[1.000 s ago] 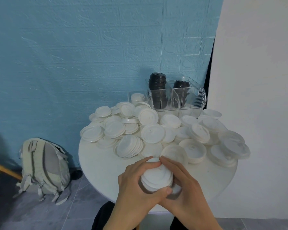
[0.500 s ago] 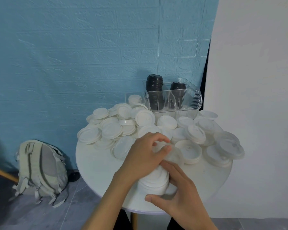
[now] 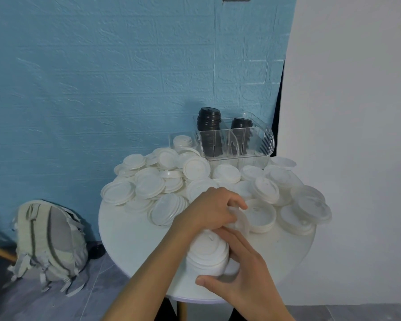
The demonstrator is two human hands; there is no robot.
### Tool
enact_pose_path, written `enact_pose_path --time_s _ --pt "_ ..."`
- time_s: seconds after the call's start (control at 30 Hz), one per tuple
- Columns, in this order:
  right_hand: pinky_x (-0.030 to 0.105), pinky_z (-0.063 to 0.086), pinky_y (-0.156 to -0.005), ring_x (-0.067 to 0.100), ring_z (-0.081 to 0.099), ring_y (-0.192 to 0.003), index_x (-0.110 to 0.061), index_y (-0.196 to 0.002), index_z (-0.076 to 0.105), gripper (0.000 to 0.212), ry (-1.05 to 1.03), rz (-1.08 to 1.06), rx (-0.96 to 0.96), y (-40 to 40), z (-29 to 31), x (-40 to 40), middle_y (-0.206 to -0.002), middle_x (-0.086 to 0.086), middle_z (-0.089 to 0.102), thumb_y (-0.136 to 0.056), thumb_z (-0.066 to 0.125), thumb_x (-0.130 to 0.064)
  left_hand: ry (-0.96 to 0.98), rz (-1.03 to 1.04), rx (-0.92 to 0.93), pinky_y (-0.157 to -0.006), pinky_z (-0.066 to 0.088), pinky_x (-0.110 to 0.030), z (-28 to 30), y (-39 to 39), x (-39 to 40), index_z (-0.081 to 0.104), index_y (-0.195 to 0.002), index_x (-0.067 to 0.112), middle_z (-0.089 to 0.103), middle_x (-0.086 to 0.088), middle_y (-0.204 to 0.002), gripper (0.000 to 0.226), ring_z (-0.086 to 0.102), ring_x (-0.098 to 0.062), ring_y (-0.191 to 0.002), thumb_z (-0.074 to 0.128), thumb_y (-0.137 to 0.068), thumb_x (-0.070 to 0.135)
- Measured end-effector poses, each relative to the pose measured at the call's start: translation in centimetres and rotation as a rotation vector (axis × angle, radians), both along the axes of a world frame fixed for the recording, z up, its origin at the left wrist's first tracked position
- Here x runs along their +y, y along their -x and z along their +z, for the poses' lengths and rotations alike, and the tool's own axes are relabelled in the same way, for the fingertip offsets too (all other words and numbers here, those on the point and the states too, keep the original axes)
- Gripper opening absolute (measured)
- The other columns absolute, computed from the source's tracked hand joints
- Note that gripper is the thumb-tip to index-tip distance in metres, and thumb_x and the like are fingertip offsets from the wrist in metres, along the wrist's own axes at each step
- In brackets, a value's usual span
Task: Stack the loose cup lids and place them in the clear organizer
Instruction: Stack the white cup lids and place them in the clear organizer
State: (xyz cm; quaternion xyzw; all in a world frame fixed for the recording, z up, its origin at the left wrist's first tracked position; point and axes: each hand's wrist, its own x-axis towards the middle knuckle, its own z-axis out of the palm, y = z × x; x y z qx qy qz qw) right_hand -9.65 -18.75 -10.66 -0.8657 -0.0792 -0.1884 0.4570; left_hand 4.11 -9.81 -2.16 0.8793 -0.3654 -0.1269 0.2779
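On the near part of the round white table (image 3: 130,237) stands a short stack of white lids (image 3: 207,256), its axis roughly upright with a slight lean toward the viewer, the domed tops facing up; the right hand (image 3: 243,276) cups it from the near right side, thumb curled round the lower front edge and fingers (image 3: 232,239) laid over the top, so it is gripping the stack; the left hand (image 3: 212,210) reaches just beyond the stack, its fingers bent and closed on a single loose lid (image 3: 240,218) that tilts on edge, face turned toward the right; loose white lids (image 3: 148,184) lie scattered and overlapping across the far half of the table, most flat with tops up; the clear organizer (image 3: 248,142) sits at the far edge against the blue wall (image 3: 102,77), holding two upright columns of black lids (image 3: 209,130); a grey backpack (image 3: 49,239) rests on the floor to the left.
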Motion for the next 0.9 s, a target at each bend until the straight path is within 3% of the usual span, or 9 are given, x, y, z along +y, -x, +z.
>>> enact_pose_path --time_s 0.17,0.3,0.43,0.5,0.6,0.77,0.9 --pt "0.014 0.046 -0.099 -0.004 0.049 -0.132 -0.050 -0.139 0.046 0.089 -0.012 -0.002 -0.009 0.0 0.0 0.0 -0.145 -0.033 0.044 -0.061 0.090 -0.056 0.188 0.095 -0.147 -0.081 0.051 -0.024 0.7 0.7 1.8 0.080 -0.098 0.035 0.072 0.016 -0.093 0.030 0.062 -0.001 -0.081 0.070 -0.085 0.010" --pt "0.015 0.047 -0.099 -0.005 0.049 -0.131 -0.049 -0.139 0.047 0.089 -0.020 0.000 -0.005 0.1 0.1 0.0 -0.145 -0.032 0.045 -0.062 0.091 -0.053 0.408 0.181 -0.207 -0.084 0.050 -0.025 0.5 3.5 5.7 0.072 -0.097 0.035 0.071 0.019 -0.097 0.028 0.065 -0.002 -0.094 0.067 -0.092 0.008" --pt "0.019 0.050 -0.097 -0.001 0.056 -0.126 -0.045 -0.140 0.049 0.089 -0.033 -0.003 0.002 0.2 0.2 0.4 -0.141 -0.024 0.052 -0.062 0.090 -0.050 0.453 0.211 -0.264 -0.085 0.052 -0.029 -1.8 7.0 8.9 0.063 -0.106 0.041 0.069 0.026 -0.103 0.029 0.066 -0.003 -0.101 0.063 -0.095 0.014" --pt "0.020 0.051 -0.095 0.002 0.059 -0.122 -0.043 -0.139 0.050 0.088 -0.043 -0.003 0.010 0.2 -0.1 0.4 -0.136 -0.021 0.057 -0.062 0.092 -0.048 0.498 0.221 -0.333 -0.089 0.050 -0.024 -3.1 8.2 9.6 0.061 -0.113 0.045 0.067 0.027 -0.111 0.035 0.064 -0.002 -0.107 0.063 -0.093 0.016" --pt "0.013 0.049 -0.091 -0.003 0.063 -0.116 -0.046 -0.135 0.048 0.092 -0.100 -0.009 0.042 0.3 -0.2 0.6 -0.125 -0.025 0.065 -0.056 0.095 -0.045 0.581 0.211 -0.375 -0.095 0.044 -0.013 -4.5 8.9 10.1 0.065 -0.122 0.043 0.065 0.025 -0.122 0.037 0.062 -0.004 -0.117 0.066 -0.093 0.020" --pt "0.014 0.051 -0.088 -0.005 0.066 -0.108 -0.056 -0.126 0.043 0.086 -0.167 -0.016 0.067 0.2 -0.1 0.8 -0.118 -0.030 0.067 -0.058 0.093 -0.045 0.602 0.182 -0.373 -0.100 0.045 -0.017 -5.6 9.7 10.2 0.072 -0.118 0.042 0.065 0.021 -0.126 0.035 0.063 -0.007 -0.120 0.076 -0.084 0.037" --pt "0.009 0.048 -0.090 -0.007 0.065 -0.111 -0.052 -0.139 0.040 0.096 -0.175 -0.019 0.047 0.3 -0.3 0.9 -0.125 -0.034 0.062 -0.058 0.092 -0.044 0.637 0.191 -0.402 -0.098 0.044 -0.013 -6.1 10.0 9.5 0.075 -0.110 0.042 0.066 0.022 -0.122 0.026 0.062 -0.006 -0.119 0.076 -0.085 0.038"
